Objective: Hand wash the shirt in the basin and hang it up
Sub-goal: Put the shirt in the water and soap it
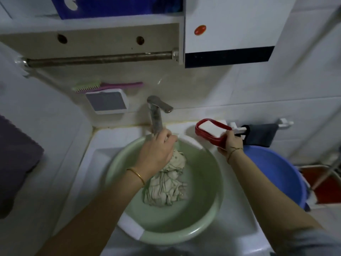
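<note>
shirt (167,183) limp, sodden, likely heavy | left hand (156,150) bunching its 12 o'clock end over basin (206,224) | right hand (230,143) clasping soap dish (212,133) at 2 o'clock

The white print on the blue box (118,6) (top shelf) is unreadable.

A white ceramic sink bench (238,204) carries a round pale green plastic basin (206,206) with white handle patches. Behind the basin, a scuffed metal tap (156,115) rises from the bench's back ledge. To the basin's right rear, a red plastic soap dish (212,135) holding a white bar sits over the ledge
</note>
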